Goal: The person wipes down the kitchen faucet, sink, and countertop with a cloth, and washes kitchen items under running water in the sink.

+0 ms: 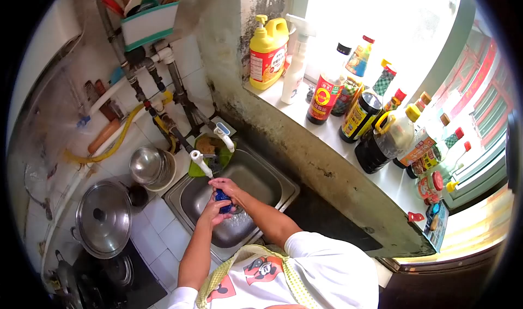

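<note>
Over the stainless steel sink (275, 174), both of my hands are together around a small dark blue object (222, 196). My left hand (212, 213) grips it from below and the near side. Fingers of my right hand (226, 188) close over it from the top. Its exact kind is too small to tell. The white tap (199, 161) ends just above my hands, and water splashes in the basin below them. A green basket (200, 168) sits at the sink's far corner, partly hidden by the tap.
A lidded pot (103, 219) and stacked metal bowls (148, 166) stand on the left counter. Along the window ledge are a yellow detergent jug (268, 53), a soy sauce jug (381, 145) and several other bottles. A yellow hose (122, 134) runs along the wall.
</note>
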A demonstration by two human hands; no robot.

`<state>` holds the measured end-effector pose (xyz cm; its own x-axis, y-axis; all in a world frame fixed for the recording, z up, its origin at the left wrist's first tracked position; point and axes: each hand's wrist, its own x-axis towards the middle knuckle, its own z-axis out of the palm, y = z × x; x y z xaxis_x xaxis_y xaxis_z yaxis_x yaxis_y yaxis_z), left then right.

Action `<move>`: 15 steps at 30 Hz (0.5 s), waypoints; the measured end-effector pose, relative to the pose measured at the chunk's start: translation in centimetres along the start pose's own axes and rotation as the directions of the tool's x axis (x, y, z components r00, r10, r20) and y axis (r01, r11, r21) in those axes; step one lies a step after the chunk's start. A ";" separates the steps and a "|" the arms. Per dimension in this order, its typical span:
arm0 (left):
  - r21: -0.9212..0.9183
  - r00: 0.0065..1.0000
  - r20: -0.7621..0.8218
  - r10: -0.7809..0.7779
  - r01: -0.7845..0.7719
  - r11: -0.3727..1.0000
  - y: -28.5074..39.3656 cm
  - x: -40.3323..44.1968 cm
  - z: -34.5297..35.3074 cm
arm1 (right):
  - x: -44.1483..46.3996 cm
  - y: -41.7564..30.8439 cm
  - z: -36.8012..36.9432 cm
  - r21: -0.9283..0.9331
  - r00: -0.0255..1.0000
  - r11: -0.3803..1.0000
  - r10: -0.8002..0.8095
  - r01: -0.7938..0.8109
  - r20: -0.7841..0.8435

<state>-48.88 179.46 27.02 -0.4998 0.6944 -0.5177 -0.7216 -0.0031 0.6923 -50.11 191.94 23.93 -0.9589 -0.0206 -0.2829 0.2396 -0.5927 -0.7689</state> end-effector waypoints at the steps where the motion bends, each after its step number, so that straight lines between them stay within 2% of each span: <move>1: 0.296 0.997 -0.074 0.015 0.007 0.955 0.1 0.0 0.1 | 1.2 0.8 -0.3 -0.167 0.999 0.986 -0.002 -0.007 -0.052; 2: 0.372 0.995 -0.103 0.008 0.031 0.928 0.1 0.4 0.2 | 1.2 0.6 0.5 -0.174 0.999 0.985 -0.001 -0.007 -0.050; 3: 0.369 0.995 -0.098 0.015 0.023 0.929 -0.4 0.9 0.0 | 1.1 -0.1 1.4 -0.415 0.988 0.907 0.005 -0.071 -0.156; 4: 0.732 0.939 -0.185 0.291 -0.066 0.678 -1.1 1.4 -0.1 | 0.8 -0.6 2.2 -0.618 0.965 0.770 -0.015 -0.156 -0.262; 5: 0.957 0.822 -0.139 0.553 -0.033 0.289 -1.9 1.4 -0.1 | 0.4 -0.4 2.8 -0.618 0.964 0.770 -0.013 -0.159 -0.265; 6: 0.942 0.843 -0.316 0.436 0.222 0.253 0.5 -1.0 2.8 | 0.0 -0.2 3.3 -0.751 0.935 0.647 -0.170 -0.131 -0.311; 7: 0.942 0.844 -0.314 0.435 0.219 0.255 0.1 -1.1 2.5 | -0.3 -0.2 3.6 -0.859 0.888 0.496 -0.331 -0.125 -0.320; 8: 0.948 0.831 -0.299 0.468 0.206 0.241 0.0 -0.8 1.8 | -1.0 -1.5 4.4 -0.876 0.916 0.457 -0.267 -0.153 -0.299; 10: 0.973 0.823 -0.225 0.521 0.163 0.164 -0.6 -0.1 0.0 | -2.1 -3.1 5.8 -0.926 0.789 0.370 -0.548 -0.071 -0.279; 11: 0.972 0.825 -0.230 0.516 0.165 0.169 -1.0 0.0 -1.0 | -2.3 -4.2 5.9 -0.960 0.667 0.263 -0.733 0.097 -0.133; 12: 0.874 0.848 -0.370 0.379 0.180 0.451 -1.5 0.0 -1.9 | -2.4 -5.6 6.6 -0.929 0.559 0.271 -0.824 0.253 -0.088; 13: 0.695 0.862 -0.462 0.208 0.206 0.689 -1.8 -0.1 -2.3 | -2.5 -6.8 7.3 -0.907 0.340 0.119 -0.940 0.405 0.029; 14: 0.535 0.854 -0.508 0.114 0.208 0.819 -1.5 -1.1 -1.6 | -2.4 -7.9 7.5 -0.923 0.430 0.111 -0.901 0.367 0.063; 15: 0.533 0.854 -0.510 0.108 0.215 0.819 -1.6 -1.8 -1.6 | -2.6 -8.6 7.7 -0.938 0.515 0.101 -0.852 0.331 0.090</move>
<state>-47.61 177.07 26.08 -0.7486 0.2258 -0.6234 -0.4426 0.5298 0.7235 -50.84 190.86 35.74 -0.7121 0.4218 0.5612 -0.1511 0.6885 -0.7093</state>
